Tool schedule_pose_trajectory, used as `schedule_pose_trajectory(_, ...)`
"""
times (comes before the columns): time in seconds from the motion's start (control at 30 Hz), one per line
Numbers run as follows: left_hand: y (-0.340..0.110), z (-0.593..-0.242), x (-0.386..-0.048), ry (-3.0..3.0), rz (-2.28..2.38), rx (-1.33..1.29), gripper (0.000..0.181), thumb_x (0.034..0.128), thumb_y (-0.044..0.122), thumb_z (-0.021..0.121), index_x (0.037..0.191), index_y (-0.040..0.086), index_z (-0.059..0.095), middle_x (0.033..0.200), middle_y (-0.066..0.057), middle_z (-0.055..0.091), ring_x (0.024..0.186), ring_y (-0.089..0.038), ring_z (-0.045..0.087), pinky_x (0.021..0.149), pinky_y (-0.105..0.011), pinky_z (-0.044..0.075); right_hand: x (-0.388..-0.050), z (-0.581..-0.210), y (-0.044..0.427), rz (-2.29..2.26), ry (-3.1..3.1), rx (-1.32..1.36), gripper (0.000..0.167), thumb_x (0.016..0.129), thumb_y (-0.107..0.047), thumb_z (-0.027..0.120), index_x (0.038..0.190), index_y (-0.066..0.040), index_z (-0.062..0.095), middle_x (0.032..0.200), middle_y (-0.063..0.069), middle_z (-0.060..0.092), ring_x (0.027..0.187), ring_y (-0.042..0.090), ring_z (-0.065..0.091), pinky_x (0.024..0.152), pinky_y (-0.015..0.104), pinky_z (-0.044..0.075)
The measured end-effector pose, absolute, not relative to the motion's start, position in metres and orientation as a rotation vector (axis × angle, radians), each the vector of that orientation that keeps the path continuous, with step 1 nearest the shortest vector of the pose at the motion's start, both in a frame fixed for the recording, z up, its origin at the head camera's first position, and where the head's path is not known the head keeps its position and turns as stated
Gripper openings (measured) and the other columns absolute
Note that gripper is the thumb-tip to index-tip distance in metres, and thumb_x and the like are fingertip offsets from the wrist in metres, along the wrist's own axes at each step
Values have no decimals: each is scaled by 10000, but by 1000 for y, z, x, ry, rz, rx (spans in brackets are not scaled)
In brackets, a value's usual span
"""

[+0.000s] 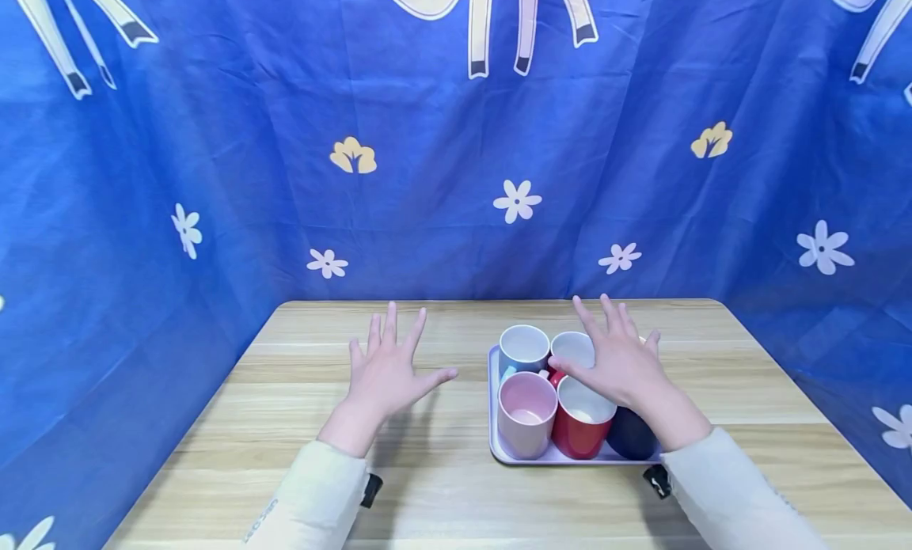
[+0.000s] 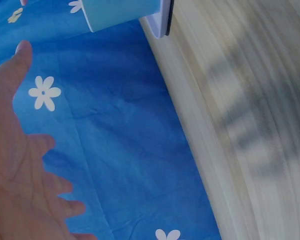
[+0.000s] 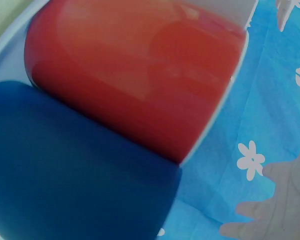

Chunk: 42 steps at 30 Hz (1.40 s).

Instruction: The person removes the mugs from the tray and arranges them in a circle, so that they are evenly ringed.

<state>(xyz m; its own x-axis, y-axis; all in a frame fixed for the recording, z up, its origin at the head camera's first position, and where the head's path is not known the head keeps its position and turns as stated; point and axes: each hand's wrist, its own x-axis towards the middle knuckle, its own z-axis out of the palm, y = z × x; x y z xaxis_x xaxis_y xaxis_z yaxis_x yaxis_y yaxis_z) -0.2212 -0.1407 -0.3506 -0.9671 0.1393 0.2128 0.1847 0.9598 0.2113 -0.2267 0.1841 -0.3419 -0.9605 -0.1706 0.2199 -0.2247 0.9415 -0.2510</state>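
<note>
Mugs (image 1: 526, 430) on tray (image 1: 493, 411), partly behind right grip (image 1: 621, 362), curtain (image 1: 427, 210) beyond.

At my one o'clock, a lilac tray (image 1: 493, 411) carries an upright pink mug (image 1: 526, 433) at its eight, red mug (image 1: 580, 438) at six, dark blue mug (image 1: 632, 437) at four, light blue mug (image 1: 523, 365) at ten.

A pale wood-grain table (image 1: 442, 495) with a lilac tray (image 1: 493, 411) (right of centre) on it.
</note>
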Motion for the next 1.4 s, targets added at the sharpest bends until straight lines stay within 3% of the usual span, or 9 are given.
schedule_pose_trajectory(0.4,-132,-343,-219,-2863,-463,-282,1064,709,840,477,1537,265,137,1569,-177,11,1415,-393,31,1038,-686,70,-226,-327,200,448,-2882,288,1008,776,-745,532,1541,-244,108,1538,252,112,1364,506,104,908,805,20)
schedule_pose_trajectory(0.67,-121,-346,-215,-2776,-583,-343,1057,713,754,601,1532,230,186,1564,-171,106,1405,-379,140,1062,-625,138,-227,-326,217,474,-2861,270,1017,769,-782,486,1542,-258,83,1531,261,122,1345,521,148,916,800,64)
schedule_pose_trajectory(0.87,-112,-352,-211,-2745,-675,-373,1053,705,680,683,1527,217,215,1560,-151,151,1402,-362,168,1071,-590,153,-228,-328,230,496,-2851,247,999,793,-728,531,1542,-250,74,1522,280,122,1319,553,169,918,798,62)
schedule_pose_trajectory(1.4,-90,-375,-203,-2682,-850,-475,1139,587,594,821,1500,155,300,1521,-84,299,1361,-331,296,1051,-574,241,-229,-345,273,593,-2801,149,964,846,-645,548,1541,-181,67,1487,336,164,1285,586,202,902,792,125)
